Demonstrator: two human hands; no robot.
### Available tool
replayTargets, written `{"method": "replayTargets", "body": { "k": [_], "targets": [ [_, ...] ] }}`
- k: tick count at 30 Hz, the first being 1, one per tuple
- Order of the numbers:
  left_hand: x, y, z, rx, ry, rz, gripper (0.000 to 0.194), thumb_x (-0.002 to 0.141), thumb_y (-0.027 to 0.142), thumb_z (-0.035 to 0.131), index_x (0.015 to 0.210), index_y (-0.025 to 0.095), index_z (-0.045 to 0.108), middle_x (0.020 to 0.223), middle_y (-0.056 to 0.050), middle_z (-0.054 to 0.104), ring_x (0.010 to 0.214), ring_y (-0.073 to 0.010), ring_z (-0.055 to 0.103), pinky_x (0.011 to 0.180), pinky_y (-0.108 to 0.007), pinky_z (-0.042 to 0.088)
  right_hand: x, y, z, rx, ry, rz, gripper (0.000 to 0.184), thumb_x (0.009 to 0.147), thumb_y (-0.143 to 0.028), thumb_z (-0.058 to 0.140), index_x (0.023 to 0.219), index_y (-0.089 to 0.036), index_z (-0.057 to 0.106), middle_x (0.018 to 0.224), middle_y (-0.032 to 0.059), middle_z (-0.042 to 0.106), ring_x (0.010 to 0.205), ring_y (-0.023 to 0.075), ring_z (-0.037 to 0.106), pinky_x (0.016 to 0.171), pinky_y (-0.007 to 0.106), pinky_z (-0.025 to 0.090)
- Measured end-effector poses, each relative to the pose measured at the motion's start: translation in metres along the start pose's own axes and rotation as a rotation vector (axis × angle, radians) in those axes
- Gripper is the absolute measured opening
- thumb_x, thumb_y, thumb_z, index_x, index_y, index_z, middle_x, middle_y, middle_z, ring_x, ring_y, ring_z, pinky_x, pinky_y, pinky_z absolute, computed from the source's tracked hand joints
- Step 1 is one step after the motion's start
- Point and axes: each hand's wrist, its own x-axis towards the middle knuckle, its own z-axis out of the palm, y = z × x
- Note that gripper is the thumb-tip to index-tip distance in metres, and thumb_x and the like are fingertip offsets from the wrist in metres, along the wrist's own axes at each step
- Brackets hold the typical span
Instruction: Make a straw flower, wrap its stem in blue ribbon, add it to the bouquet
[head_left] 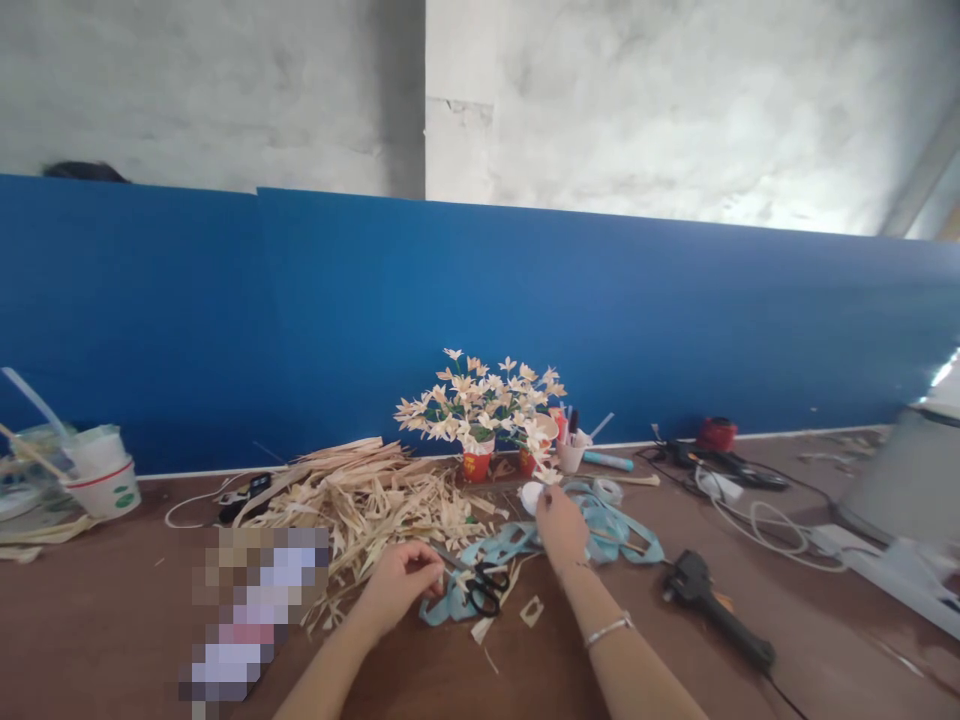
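My left hand (405, 582) hovers by the straw pile with thumb and fingers pinched together. What is in the pinch, if anything, is too small to make out. Just right of it lie black-handled scissors (484, 588) on a light blue ribbon (450, 605). My right hand (562, 530) reaches forward, its fingers closed and mostly hidden from me. Beside its fingertips is a small round white object (531, 497), and a pale flower (547, 476) shows just above them. Behind stand straw-coloured flowers (487, 395) in red pots (476, 466).
Dried straw strips (367, 500) cover the table's left middle. A glue gun (716, 610) lies at right, near white cables (772, 535) and a power strip (885, 575). A white cup (105, 485) stands far left, and a pen cup (571, 455) at the blue partition (675, 320).
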Motion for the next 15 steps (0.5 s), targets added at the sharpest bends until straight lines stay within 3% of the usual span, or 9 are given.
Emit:
{"method": "replayTargets", "body": {
  "k": [6,9,12,15],
  "targets": [
    [0.002,-0.005,-0.001,-0.028,0.01,-0.008,0.023,0.064,0.037,0.061,0.069,0.015,0.057,0.057,-0.001,0.065,0.054,-0.0143,0.058,0.057,-0.026,0.045,-0.005,0.0,-0.014,0.104,-0.009,0.012,0.022,0.079,-0.03,0.04,0.081,-0.018,0.059,0.083,0.0112,0.065,0.075,0.0226,0.059,0.06,0.028,0.038],
    [0.002,-0.002,0.0,-0.039,0.007,-0.019,0.024,0.064,0.038,0.061,0.068,0.015,0.057,0.056,-0.001,0.064,0.054,-0.0139,0.058,0.057,-0.026,0.045,-0.016,-0.002,-0.022,0.191,-0.048,-0.029,0.023,0.077,-0.031,0.04,0.074,-0.018,0.058,0.075,0.0087,0.066,0.069,0.0212,0.06,0.06,0.027,0.04],
    [0.0,0.002,0.001,-0.027,0.001,-0.023,0.026,0.063,0.04,0.062,0.066,0.015,0.056,0.056,-0.001,0.064,0.054,-0.0138,0.058,0.058,-0.026,0.045,-0.035,-0.01,-0.025,0.301,-0.153,-0.093,0.022,0.077,-0.031,0.039,0.071,-0.018,0.055,0.059,0.0034,0.064,0.055,0.0177,0.06,0.054,0.024,0.042],
    [-0.001,0.003,0.001,-0.008,0.006,-0.052,0.026,0.062,0.041,0.062,0.066,0.015,0.056,0.056,-0.001,0.065,0.054,-0.0138,0.057,0.057,-0.026,0.044,-0.056,-0.026,-0.019,0.543,-0.321,-0.177,0.018,0.075,-0.03,0.043,0.076,-0.016,0.055,0.059,0.0025,0.064,0.052,0.0164,0.06,0.05,0.023,0.043]
  ]
}}
